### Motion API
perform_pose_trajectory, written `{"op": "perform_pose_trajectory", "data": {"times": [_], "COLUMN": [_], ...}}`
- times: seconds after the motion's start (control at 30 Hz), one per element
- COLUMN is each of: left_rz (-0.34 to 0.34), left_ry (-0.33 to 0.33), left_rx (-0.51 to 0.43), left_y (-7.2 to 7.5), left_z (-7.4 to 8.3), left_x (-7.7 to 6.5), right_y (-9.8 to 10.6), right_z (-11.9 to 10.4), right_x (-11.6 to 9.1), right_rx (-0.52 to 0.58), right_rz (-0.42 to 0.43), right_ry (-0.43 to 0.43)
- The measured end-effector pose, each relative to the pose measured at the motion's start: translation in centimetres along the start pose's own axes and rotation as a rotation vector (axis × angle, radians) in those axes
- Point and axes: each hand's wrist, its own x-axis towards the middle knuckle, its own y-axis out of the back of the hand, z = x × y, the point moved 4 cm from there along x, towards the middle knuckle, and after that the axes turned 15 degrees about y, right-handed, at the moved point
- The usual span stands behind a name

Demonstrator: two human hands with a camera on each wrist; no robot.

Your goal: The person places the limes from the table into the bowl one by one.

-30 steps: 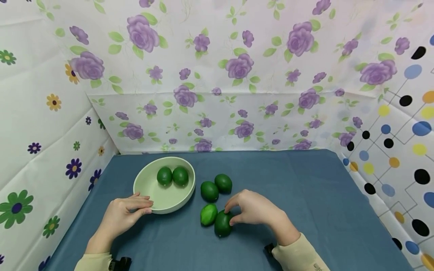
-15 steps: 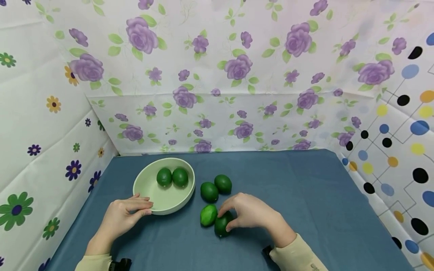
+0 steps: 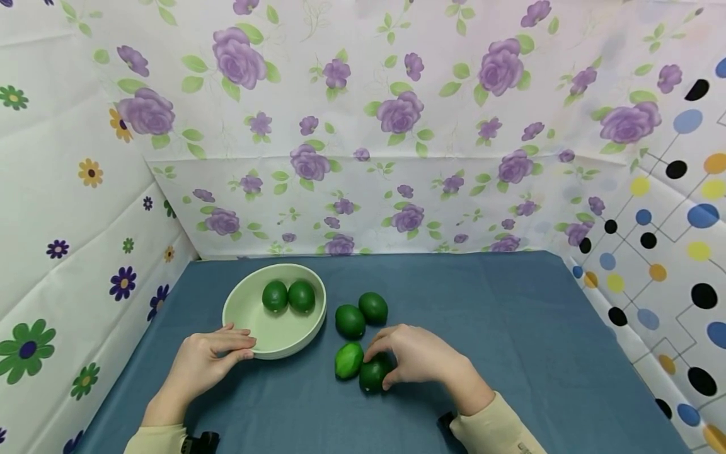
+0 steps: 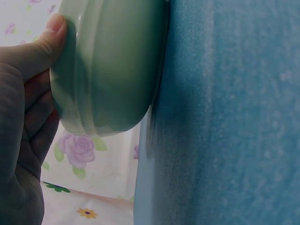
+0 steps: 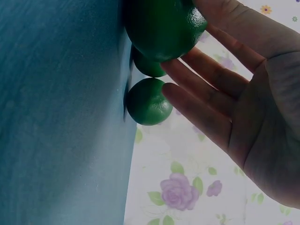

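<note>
My left hand (image 3: 204,362) pinches the near-left rim of a pale green bowl (image 3: 278,334), thumb outside and fingers over the edge, as the left wrist view also shows. Two dark green limes (image 3: 275,296) lie side by side in the bowl. My right hand (image 3: 422,356) has its thumb and fingers around a dark green lime (image 3: 373,376) on the table; the right wrist view shows this lime (image 5: 161,28) large at the top. Touching or nearly touching it on the left is a brighter green lime (image 3: 348,361). Behind stand two more dark limes (image 3: 350,321).
A blue cloth (image 3: 488,302) covers the table. White floral sheeting (image 3: 363,195) rises along the back edge, with patterned sheets on the left and on the right (image 3: 652,252). The bowl stands left of the loose limes.
My right hand has shifted slightly left and closed its thumb and fingers around the near dark lime, which has tilted a little. The left hand and bowl have stayed put.
</note>
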Motion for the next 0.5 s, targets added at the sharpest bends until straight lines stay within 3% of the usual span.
{"op": "perform_pose_trajectory", "data": {"times": [0.5], "left_rz": [-0.001], "left_ry": [0.001], "left_rx": [0.001], "left_y": [-0.07], "left_z": [-0.12], "left_x": [-0.04], "right_y": [-0.35], "right_z": [0.62], "right_x": [-0.22], "right_rx": [0.024], "right_rz": [-0.002], "right_ry": [-0.020]}}
